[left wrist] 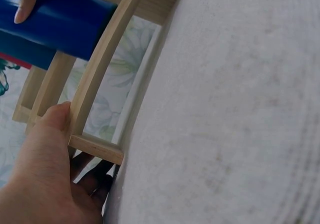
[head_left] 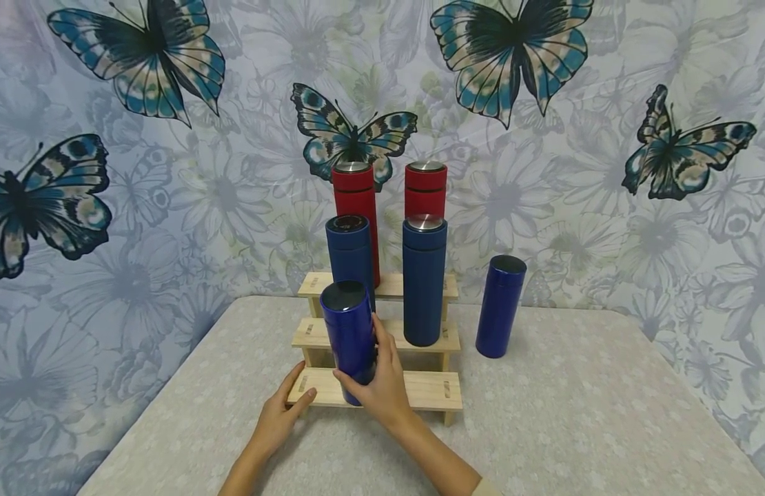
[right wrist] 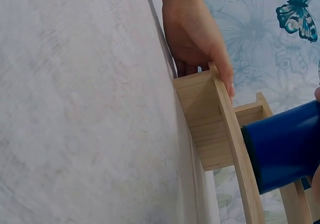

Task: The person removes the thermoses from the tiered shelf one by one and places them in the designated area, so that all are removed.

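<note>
My right hand (head_left: 385, 386) holds a glossy blue thermos bottle (head_left: 347, 331) with a dark lid, thumb on one side and fingers on the other. The bottle leans slightly, its base at the lowest step of a three-tier wooden stand (head_left: 429, 390). Whether the base rests fully on that step, I cannot tell. At the step's left end, my left hand (head_left: 280, 413) grips the stand; the left wrist view shows the thumb (left wrist: 57, 115) on top and the other fingers around the end support. The right wrist view shows the held bottle's lower part (right wrist: 282, 146) beside the step.
Two matte blue bottles, one behind the held bottle (head_left: 348, 248) and one to the right (head_left: 423, 289), stand on the middle tier. Two red bottles (head_left: 424, 186) stand on the top tier. Another glossy blue bottle (head_left: 500, 306) stands on the cloth-covered table (head_left: 575, 413), right of the stand.
</note>
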Tool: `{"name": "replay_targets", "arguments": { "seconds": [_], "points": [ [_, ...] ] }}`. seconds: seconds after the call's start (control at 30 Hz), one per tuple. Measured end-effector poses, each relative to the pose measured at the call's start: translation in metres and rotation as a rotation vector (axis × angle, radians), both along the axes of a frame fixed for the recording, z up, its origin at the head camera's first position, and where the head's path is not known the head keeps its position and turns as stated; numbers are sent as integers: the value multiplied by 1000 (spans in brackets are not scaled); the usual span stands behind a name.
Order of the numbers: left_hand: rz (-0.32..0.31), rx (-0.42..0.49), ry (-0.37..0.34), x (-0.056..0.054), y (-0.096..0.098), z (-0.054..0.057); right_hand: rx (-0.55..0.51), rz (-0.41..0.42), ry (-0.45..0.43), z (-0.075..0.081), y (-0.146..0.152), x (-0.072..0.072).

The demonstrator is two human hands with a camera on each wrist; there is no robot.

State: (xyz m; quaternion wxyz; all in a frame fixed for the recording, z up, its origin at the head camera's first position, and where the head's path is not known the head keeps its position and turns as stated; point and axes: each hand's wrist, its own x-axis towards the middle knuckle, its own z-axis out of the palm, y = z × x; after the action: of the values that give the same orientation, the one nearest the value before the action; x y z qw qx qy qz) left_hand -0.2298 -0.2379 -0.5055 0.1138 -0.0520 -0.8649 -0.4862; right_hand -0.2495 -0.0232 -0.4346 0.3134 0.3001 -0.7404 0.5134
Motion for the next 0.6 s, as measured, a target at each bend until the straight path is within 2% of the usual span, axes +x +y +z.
{"name": "replay_targets", "arguments": {
  "seconds": [0.1, 0.23, 0.43, 0.5, 0.6],
  "points": [
    [9, -11, -3, 1, 0, 0, -8, -16, 80, 1, 2, 1],
    [2, 2, -19, 0, -1, -1, -39, -22, 144, 12, 7, 5],
    [-13, 5, -15, 0, 0, -1, -131, -38, 256, 45, 25, 15],
    [-17, 2, -13, 0, 1, 0, -168, -63, 315, 63, 33, 22],
    [-22, 6, -12, 0, 2, 1, -215, -119, 372, 78, 49, 24]
  ]
}}
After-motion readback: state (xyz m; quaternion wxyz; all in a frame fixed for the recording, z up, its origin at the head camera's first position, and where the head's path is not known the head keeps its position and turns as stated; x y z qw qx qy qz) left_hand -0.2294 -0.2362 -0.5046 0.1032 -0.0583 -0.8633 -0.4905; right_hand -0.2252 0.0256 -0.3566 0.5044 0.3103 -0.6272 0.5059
